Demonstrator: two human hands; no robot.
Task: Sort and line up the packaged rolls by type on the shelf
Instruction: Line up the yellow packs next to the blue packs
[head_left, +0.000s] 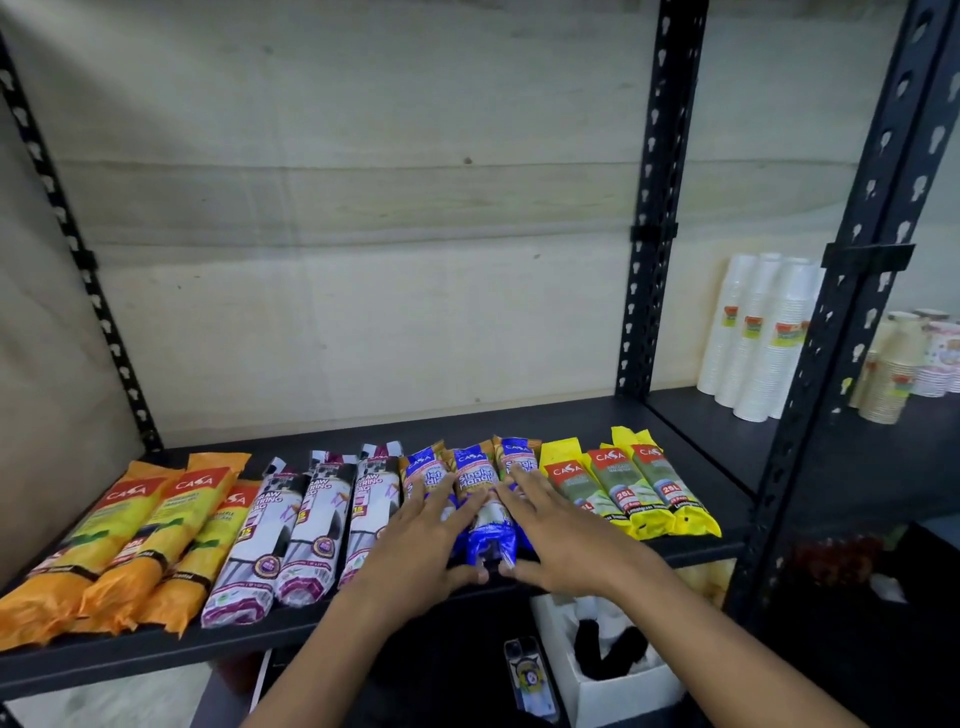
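Observation:
Packaged rolls lie side by side on the dark shelf (691, 452). From left: three orange rolls (150, 525), three white-and-purple draw-string rolls (306, 525), three blue rolls (475, 475), three yellow rolls (634, 488). My left hand (421, 540) lies flat, fingers spread, on the left blue roll. My right hand (558, 535) lies flat on the right blue roll. Both thumbs touch the front end of the middle blue roll. The hands hide most of the outer blue rolls.
Stacks of white paper cups (753, 338) stand on the shelf to the right, beyond a black upright post (652, 208). More printed cups (904, 364) stand farther right. Below the shelf sit a white box (618, 680) and a phone (530, 680).

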